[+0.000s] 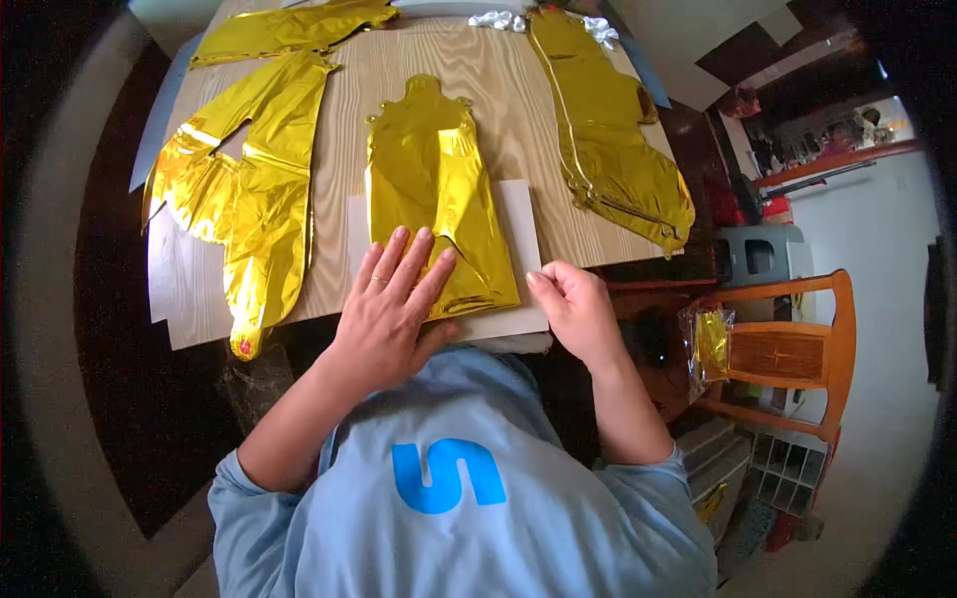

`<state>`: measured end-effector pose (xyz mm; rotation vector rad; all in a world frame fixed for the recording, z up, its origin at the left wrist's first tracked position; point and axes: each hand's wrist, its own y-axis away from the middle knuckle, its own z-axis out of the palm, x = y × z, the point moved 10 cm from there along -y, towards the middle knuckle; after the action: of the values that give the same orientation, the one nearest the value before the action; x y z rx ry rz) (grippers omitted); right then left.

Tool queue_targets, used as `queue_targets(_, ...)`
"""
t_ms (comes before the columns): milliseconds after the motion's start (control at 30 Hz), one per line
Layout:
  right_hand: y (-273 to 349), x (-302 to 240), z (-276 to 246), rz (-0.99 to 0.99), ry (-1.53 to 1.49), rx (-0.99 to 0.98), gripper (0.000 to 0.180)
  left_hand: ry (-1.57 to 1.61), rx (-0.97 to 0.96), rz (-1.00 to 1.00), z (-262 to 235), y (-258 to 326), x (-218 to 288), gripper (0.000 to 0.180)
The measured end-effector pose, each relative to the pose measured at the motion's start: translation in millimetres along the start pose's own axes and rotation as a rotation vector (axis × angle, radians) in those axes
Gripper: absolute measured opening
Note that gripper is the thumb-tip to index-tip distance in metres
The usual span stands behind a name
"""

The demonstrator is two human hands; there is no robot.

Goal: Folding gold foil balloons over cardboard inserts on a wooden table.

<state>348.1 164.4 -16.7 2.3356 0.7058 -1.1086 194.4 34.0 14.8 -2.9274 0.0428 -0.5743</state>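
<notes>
Hands on a gold foil balloon at the table edge.

Head view: the left hand [391,299] lies flat, fingers spread, on the balloon [439,199], which rests on white card [523,214]; the right hand [576,307] is loosely curled, holding nothing, beside the card's corner. A clear packet [708,344] holding gold foil lies on the chair [797,349].

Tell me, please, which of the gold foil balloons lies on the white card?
The middle foil balloon, pressed flat under the left hand; the other balloons lie on the bare wooden table.

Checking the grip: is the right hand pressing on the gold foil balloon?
No: the right hand rests beside the gold foil balloon; the left hand presses it.
</notes>
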Motion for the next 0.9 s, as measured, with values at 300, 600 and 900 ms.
queue_targets(300, 1.3, 37.5, 11.6, 0.086, -0.503, 0.079, 0.033, -0.043, -0.026, 0.052, 14.2, -7.1, 8.5, 0.077)
queue_targets(600, 20.3, 20.9, 50.7, 0.211, -0.999, -0.145, 0.023, 0.427, 0.179, -0.055, -19.2, 9.6, -27.4, 0.076)
queue_targets(900, 44.2, -31.8, 36.0, 0.013, -0.950, -0.270, 0.023, 1.322, 0.389, -0.496, -40.6, 28.1, -94.5, 0.104)
